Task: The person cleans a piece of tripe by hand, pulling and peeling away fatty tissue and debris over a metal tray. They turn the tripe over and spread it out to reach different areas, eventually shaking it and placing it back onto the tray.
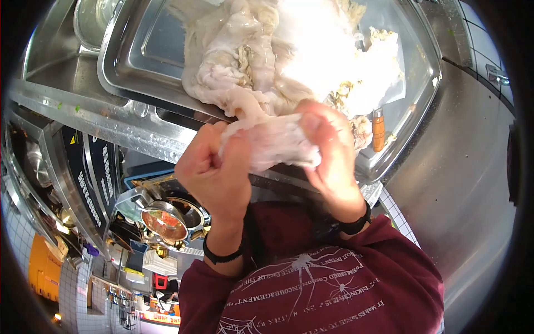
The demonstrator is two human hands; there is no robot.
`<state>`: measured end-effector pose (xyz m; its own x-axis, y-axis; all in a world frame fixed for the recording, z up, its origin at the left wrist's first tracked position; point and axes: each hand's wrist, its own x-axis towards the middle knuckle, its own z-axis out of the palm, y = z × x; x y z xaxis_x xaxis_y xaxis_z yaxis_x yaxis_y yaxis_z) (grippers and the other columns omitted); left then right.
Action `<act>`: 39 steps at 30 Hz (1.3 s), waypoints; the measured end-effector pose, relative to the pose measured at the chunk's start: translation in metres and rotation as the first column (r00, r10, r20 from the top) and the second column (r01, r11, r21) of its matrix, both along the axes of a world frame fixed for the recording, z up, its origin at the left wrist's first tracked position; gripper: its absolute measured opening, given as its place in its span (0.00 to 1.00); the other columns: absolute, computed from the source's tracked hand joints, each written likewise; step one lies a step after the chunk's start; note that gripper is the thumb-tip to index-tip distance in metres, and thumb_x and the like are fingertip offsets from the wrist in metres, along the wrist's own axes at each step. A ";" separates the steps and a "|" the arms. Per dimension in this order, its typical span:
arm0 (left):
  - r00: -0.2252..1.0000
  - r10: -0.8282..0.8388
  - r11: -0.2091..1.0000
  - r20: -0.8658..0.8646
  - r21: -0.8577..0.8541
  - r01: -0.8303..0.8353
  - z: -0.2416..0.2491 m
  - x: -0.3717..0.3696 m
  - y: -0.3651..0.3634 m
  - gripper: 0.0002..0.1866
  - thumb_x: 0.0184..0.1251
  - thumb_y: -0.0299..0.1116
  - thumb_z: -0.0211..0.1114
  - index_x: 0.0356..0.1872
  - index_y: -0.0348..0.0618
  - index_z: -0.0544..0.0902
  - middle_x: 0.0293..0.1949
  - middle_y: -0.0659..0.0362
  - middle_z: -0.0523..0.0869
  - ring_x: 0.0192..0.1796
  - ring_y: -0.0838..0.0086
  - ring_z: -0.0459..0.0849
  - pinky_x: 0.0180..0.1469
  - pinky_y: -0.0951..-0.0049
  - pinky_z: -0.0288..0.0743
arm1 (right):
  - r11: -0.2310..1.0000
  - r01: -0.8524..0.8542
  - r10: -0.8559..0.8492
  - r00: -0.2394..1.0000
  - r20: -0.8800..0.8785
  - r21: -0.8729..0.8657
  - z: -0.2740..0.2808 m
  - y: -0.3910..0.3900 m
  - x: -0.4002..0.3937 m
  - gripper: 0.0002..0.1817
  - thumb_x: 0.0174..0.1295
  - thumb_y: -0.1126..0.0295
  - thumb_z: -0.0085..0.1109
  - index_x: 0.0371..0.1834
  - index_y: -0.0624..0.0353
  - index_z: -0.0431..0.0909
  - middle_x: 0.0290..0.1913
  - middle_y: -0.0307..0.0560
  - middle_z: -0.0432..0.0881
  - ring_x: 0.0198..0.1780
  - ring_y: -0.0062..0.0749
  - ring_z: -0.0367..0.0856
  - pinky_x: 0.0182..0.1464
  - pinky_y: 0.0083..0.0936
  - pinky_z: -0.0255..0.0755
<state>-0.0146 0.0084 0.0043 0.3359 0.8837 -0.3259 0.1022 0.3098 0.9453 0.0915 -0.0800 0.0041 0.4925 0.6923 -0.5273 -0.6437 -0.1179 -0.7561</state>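
Note:
My left hand is closed on one side of a pale, slick piece of raw tripe. On the other side, my right hand pinches it between thumb and fingers, so the piece is stretched between both hands over the tray's near edge. It appears joined to a large heap of white tripe lying in a metal tray. Strong glare washes out the heap's right part. Yellowish, ruffled bits lie along that side. A wooden handle rests in the tray near my right hand; what it belongs to is hidden.
A steel counter edge runs below the tray. At upper left stands a clear round container. A brushed steel surface spans the right. Lower left are pots and kitchen equipment. Green scraps dot the counter.

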 end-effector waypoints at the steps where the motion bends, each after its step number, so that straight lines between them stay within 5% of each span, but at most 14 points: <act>1: 0.997 0.000 1.000 -0.081 0.022 0.002 0.003 -0.004 0.000 0.18 0.54 0.17 0.59 0.14 0.41 0.60 0.15 0.69 0.60 0.22 0.86 0.55 0.23 0.81 0.49 | 0.998 0.023 -0.025 0.999 -0.029 -0.051 0.010 0.004 0.009 0.09 0.64 0.73 0.47 0.29 0.64 0.76 0.21 0.31 0.70 0.22 0.12 0.63 0.23 0.13 0.56; 2: 0.987 0.000 0.999 -0.160 0.043 0.007 0.005 -0.007 0.000 0.18 0.52 0.16 0.59 0.14 0.41 0.59 0.15 0.68 0.59 0.22 0.86 0.55 0.23 0.81 0.48 | 0.998 0.024 -0.026 0.999 -0.028 -0.052 0.011 0.003 0.012 0.09 0.64 0.73 0.47 0.29 0.64 0.76 0.21 0.31 0.70 0.22 0.12 0.63 0.23 0.13 0.56; 4: 0.987 -0.008 0.999 -0.162 0.048 0.016 0.008 -0.009 0.000 0.18 0.50 0.15 0.58 0.14 0.41 0.59 0.15 0.68 0.58 0.21 0.85 0.55 0.23 0.80 0.48 | 0.989 -0.104 0.130 0.947 0.293 -0.104 0.013 0.004 0.015 0.07 0.63 0.76 0.48 0.29 0.64 0.75 0.22 0.32 0.69 0.23 0.13 0.63 0.25 0.14 0.57; 8: 0.988 -0.146 0.988 -0.055 0.038 0.148 0.007 -0.015 0.002 0.13 0.50 0.15 0.58 0.16 0.39 0.63 0.17 0.66 0.62 0.23 0.82 0.59 0.24 0.80 0.52 | 0.973 -0.230 0.212 0.875 0.434 -0.011 0.013 0.005 0.021 0.06 0.62 0.78 0.48 0.29 0.65 0.74 0.23 0.36 0.69 0.25 0.16 0.64 0.27 0.17 0.60; 11: 0.955 -0.294 0.955 0.046 0.043 0.292 0.000 -0.016 0.009 0.07 0.52 0.19 0.59 0.23 0.38 0.68 0.22 0.64 0.68 0.26 0.79 0.64 0.27 0.79 0.59 | 0.957 -0.290 0.276 0.906 0.321 -0.004 0.011 0.001 0.022 0.06 0.61 0.78 0.48 0.28 0.65 0.74 0.23 0.37 0.70 0.26 0.17 0.66 0.28 0.18 0.61; 15: 0.959 -0.250 0.956 0.133 -0.122 0.266 0.010 -0.003 0.013 0.07 0.57 0.27 0.60 0.31 0.37 0.71 0.26 0.62 0.72 0.29 0.77 0.68 0.32 0.77 0.64 | 0.955 -0.296 0.281 0.910 0.305 0.003 0.013 0.004 0.020 0.05 0.59 0.77 0.49 0.28 0.64 0.74 0.22 0.38 0.71 0.24 0.19 0.67 0.27 0.20 0.62; 17: 0.913 -0.407 0.906 0.023 -0.117 0.407 0.008 -0.001 0.010 0.08 0.63 0.32 0.58 0.34 0.37 0.72 0.26 0.62 0.73 0.29 0.79 0.69 0.32 0.77 0.65 | 0.882 -0.472 0.428 0.799 0.423 0.000 0.010 0.005 0.021 0.03 0.57 0.76 0.51 0.27 0.61 0.74 0.18 0.41 0.70 0.19 0.28 0.70 0.24 0.25 0.63; 22: 0.889 -0.454 0.870 -0.055 -0.245 0.429 0.014 0.003 0.011 0.10 0.71 0.33 0.51 0.35 0.37 0.75 0.25 0.64 0.74 0.31 0.84 0.68 0.31 0.80 0.65 | 0.811 -0.585 0.478 0.627 0.615 -0.034 0.007 0.006 0.021 0.03 0.52 0.76 0.55 0.23 0.58 0.73 0.14 0.44 0.69 0.17 0.42 0.71 0.21 0.32 0.63; 28: 0.956 -0.259 0.954 -0.137 -0.189 0.231 0.009 0.003 -0.001 0.14 0.72 0.32 0.48 0.45 0.32 0.77 0.33 0.60 0.80 0.35 0.82 0.74 0.37 0.80 0.69 | 0.834 -0.546 0.453 0.595 0.664 -0.079 0.008 0.005 0.014 0.03 0.51 0.76 0.57 0.23 0.58 0.73 0.14 0.43 0.69 0.16 0.40 0.71 0.20 0.31 0.63; 30: 0.990 -0.143 0.921 -0.013 -0.369 0.128 0.006 0.000 -0.001 0.16 0.71 0.33 0.49 0.50 0.31 0.76 0.42 0.55 0.81 0.44 0.75 0.79 0.45 0.75 0.73 | 0.874 -0.462 0.441 0.625 0.645 -0.150 0.006 0.001 0.011 0.02 0.50 0.76 0.57 0.24 0.58 0.74 0.15 0.44 0.70 0.16 0.40 0.71 0.20 0.31 0.63; 34: 0.997 -0.025 0.865 0.067 -0.499 0.055 0.004 0.005 -0.002 0.17 0.72 0.36 0.51 0.52 0.31 0.74 0.45 0.54 0.80 0.46 0.73 0.80 0.45 0.74 0.73 | 0.899 -0.385 0.433 0.706 0.561 -0.208 0.005 0.000 0.006 0.02 0.51 0.76 0.54 0.25 0.63 0.75 0.16 0.44 0.69 0.16 0.37 0.68 0.21 0.28 0.62; 36: 0.988 0.153 0.848 0.014 -0.516 -0.124 0.006 0.014 -0.006 0.19 0.73 0.39 0.52 0.52 0.31 0.74 0.45 0.54 0.80 0.45 0.73 0.80 0.45 0.73 0.74 | 0.876 -0.446 0.458 0.653 0.603 -0.183 0.006 0.004 0.006 0.02 0.52 0.76 0.54 0.26 0.62 0.76 0.15 0.44 0.69 0.16 0.36 0.68 0.21 0.27 0.62; 39: 0.993 0.101 0.897 -0.061 -0.426 -0.117 0.000 0.024 -0.006 0.21 0.74 0.43 0.50 0.48 0.32 0.76 0.41 0.57 0.81 0.40 0.77 0.78 0.44 0.78 0.71 | 0.868 -0.441 0.472 0.596 0.649 -0.227 0.007 0.008 0.000 0.02 0.52 0.75 0.55 0.26 0.62 0.76 0.15 0.43 0.69 0.16 0.34 0.68 0.21 0.26 0.62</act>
<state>0.0097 0.0024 0.0038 0.2263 0.6865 -0.6910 0.0765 0.6947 0.7152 0.0913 -0.0717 0.0109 0.3422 0.9134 -0.2203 0.1756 -0.2925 -0.9400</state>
